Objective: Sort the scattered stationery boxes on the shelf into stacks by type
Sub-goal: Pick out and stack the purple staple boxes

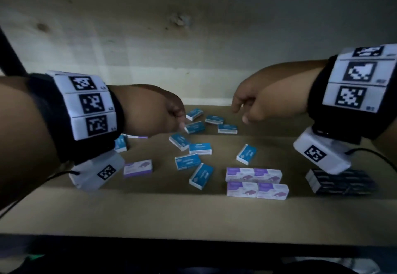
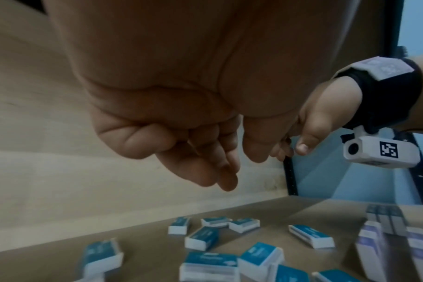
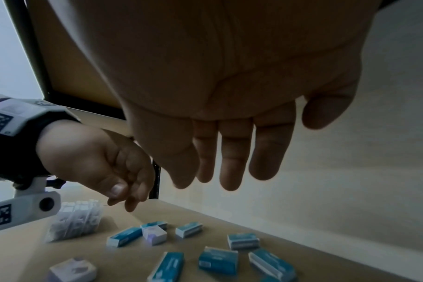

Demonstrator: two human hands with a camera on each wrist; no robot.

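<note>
Several blue stationery boxes (image 1: 194, 127) lie scattered over the middle of the brown shelf (image 1: 193, 213). Purple boxes (image 1: 254, 180) sit grouped at the front right, and a single purple box (image 1: 138, 168) lies front left. Black boxes (image 1: 339, 182) are packed together at the far right, partly hidden by my right wrist camera. My left hand (image 1: 181, 123) hovers over the rear blue boxes, fingers (image 2: 226, 183) loosely curled and holding nothing. My right hand (image 1: 242, 114) hangs above the back of the shelf, fingers (image 3: 232, 171) straight and pointing down, empty.
The pale back wall (image 1: 193, 48) stands close behind both hands. A black upright post (image 1: 10, 54) rises at the left. A clear packet of white items (image 3: 75, 221) lies on the shelf's left part. The shelf's front strip is bare cardboard.
</note>
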